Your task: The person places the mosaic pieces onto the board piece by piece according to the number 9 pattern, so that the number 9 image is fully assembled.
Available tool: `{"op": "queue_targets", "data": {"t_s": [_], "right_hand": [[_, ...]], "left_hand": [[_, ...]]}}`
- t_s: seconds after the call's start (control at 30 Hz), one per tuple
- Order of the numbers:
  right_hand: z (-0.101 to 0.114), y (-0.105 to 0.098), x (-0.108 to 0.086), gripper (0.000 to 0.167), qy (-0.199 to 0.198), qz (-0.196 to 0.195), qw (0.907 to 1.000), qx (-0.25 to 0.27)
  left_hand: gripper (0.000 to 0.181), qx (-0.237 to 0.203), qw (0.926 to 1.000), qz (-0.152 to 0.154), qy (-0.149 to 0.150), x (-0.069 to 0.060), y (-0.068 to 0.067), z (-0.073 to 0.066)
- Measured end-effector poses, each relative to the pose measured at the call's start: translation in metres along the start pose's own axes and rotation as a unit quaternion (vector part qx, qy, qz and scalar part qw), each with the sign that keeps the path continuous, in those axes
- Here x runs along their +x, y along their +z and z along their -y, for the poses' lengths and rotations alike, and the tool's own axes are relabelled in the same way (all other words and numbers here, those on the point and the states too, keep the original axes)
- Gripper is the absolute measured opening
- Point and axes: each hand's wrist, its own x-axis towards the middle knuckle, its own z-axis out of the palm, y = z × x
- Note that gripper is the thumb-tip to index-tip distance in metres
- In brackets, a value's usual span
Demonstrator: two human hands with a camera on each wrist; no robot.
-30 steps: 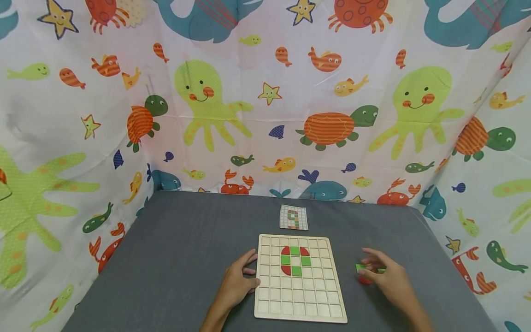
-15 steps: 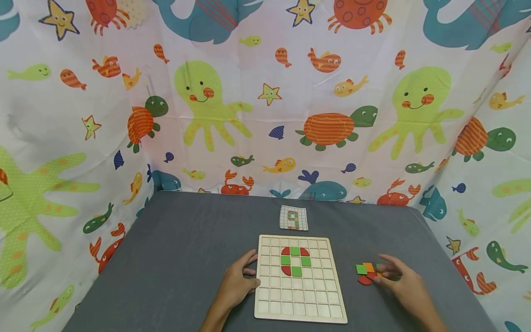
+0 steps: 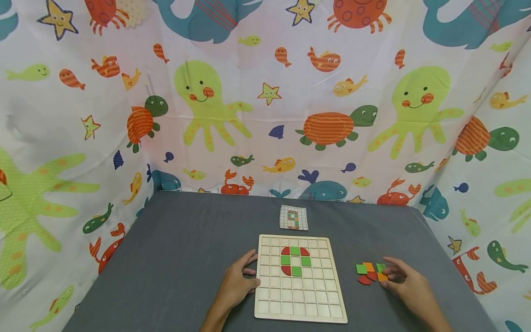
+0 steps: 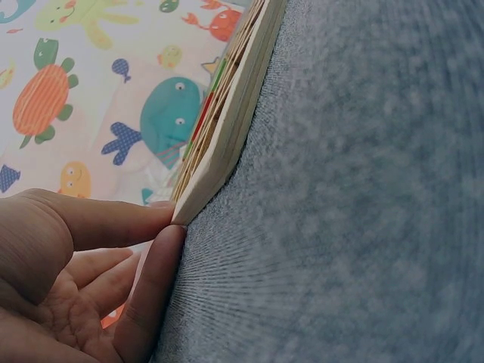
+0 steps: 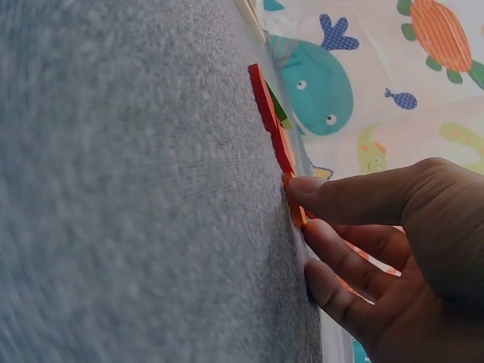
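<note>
A pale wooden grid board lies flat, red quarter-round and green square pieces forming a ring in its upper cells. My left hand grips the board's left edge; in the left wrist view, thumb and finger of my left hand pinch the board's corner. Right of the board lie loose green, orange and red pieces. At their right side my right hand has its fingertips at an orange square, beside a green one. In the right wrist view my right hand's thumb touches the orange piece.
Behind the board lies a small card printed with a grid and a coloured pattern. Grey cloth covers the table. A white curtain with sea-animal prints hangs behind and at both sides.
My right hand has moved right from over the pieces, uncovering green, orange and red ones. The orange and green pieces at its fingertips now show more fully. My left hand has stayed at the board.
</note>
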Motion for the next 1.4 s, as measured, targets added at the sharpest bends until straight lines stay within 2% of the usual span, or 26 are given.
{"op": "queue_targets", "data": {"t_s": [0.3,0.7,1.1,1.4], "right_hand": [[-0.002,-0.002,0.002,0.064,0.024,0.017,0.9995,0.012],[-0.004,-0.002,0.001,0.062,0.021,0.023,0.9994,0.013],[0.006,-0.005,0.001,0.063,-0.016,0.016,0.9997,-0.005],[0.025,0.011,0.003,0.064,-0.041,0.002,0.9992,0.001]], "left_hand": [[0.086,0.001,1.0000,-0.001,0.003,0.000,0.000,0.000],[0.086,0.002,1.0000,-0.005,0.006,0.001,0.001,0.001],[0.086,0.000,0.9999,-0.006,0.008,0.001,0.000,0.002],[0.086,-0.004,1.0000,-0.003,0.002,0.000,0.000,0.001]]}}
